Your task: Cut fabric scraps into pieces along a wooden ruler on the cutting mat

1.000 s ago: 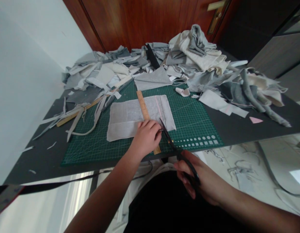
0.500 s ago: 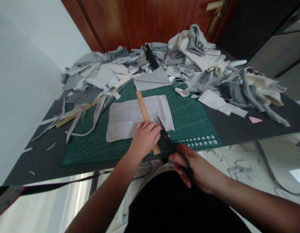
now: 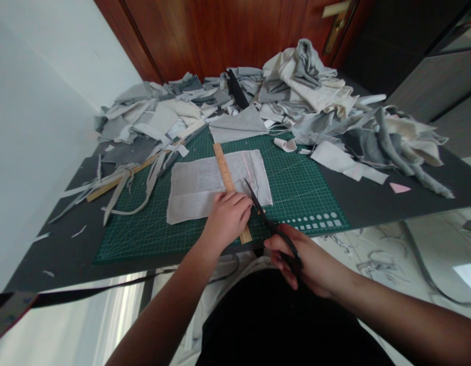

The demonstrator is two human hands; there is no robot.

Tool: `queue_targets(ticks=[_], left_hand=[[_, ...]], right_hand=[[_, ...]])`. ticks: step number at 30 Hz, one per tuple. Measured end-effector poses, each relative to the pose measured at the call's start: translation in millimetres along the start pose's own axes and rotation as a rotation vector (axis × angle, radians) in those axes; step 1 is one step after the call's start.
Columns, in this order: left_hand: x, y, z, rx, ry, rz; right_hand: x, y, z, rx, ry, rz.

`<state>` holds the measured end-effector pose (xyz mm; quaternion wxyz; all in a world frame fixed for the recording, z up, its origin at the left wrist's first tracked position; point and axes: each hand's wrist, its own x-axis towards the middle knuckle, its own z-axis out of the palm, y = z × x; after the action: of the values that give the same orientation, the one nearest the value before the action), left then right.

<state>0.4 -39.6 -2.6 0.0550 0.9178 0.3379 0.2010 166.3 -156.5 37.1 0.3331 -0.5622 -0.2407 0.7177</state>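
Observation:
A light grey rectangle of fabric (image 3: 185, 179) lies on the green cutting mat (image 3: 296, 183), with a pink line and a dark wavy line near its right end. Across it rests a wooden ruler (image 3: 223, 165), partly hidden by my left hand (image 3: 229, 213). That hand presses over the ruler, its fingers curled and closed on the fabric's near edge. My right hand (image 3: 292, 254) grips black scissors (image 3: 271, 226) by the handles. One dark blade reaches over the fabric just right of my left fingertips; the other blade is hard to make out.
Heaped grey and cream fabric pieces (image 3: 296, 86) line the back of the dark table (image 3: 63, 239). Thin fabric strips (image 3: 153, 178) and a long wooden stick (image 3: 105, 189) lie at left. A pink scrap (image 3: 399, 188) sits at right. A wooden door (image 3: 220, 30) stands behind.
The fingers of my right hand have risen slightly with the scissors handles, and the blade tip has shifted a touch. My left hand, the ruler and the fabric stay in place.

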Motion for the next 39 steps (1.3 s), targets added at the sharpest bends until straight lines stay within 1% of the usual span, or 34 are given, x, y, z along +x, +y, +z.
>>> queue_targets(ticks=[7, 11, 17, 26, 30, 39], left_hand=[[0, 1, -1.3, -0.009, -0.024, -0.024], [0, 2, -1.1, -0.014, -0.016, -0.033], [1, 1, -1.5, -0.004, -0.036, -0.02], [0, 1, -0.1, -0.002, -0.029, -0.014], [-1, 0, 0.6, -0.003, -0.029, -0.01], [-2, -2, 0.4, -0.027, -0.031, -0.025]], right_hand=[[6, 0, 2, 0.005, 0.01, -0.019], [7, -2, 2, 0.01, 0.007, -0.017], [12, -7, 2, 0.024, -0.002, -0.043], [17, -10, 5, -0.014, 0.017, -0.037], [19, -12, 4, 0.018, 0.01, -0.055], [28, -10, 9, 0.035, 0.021, -0.087]])
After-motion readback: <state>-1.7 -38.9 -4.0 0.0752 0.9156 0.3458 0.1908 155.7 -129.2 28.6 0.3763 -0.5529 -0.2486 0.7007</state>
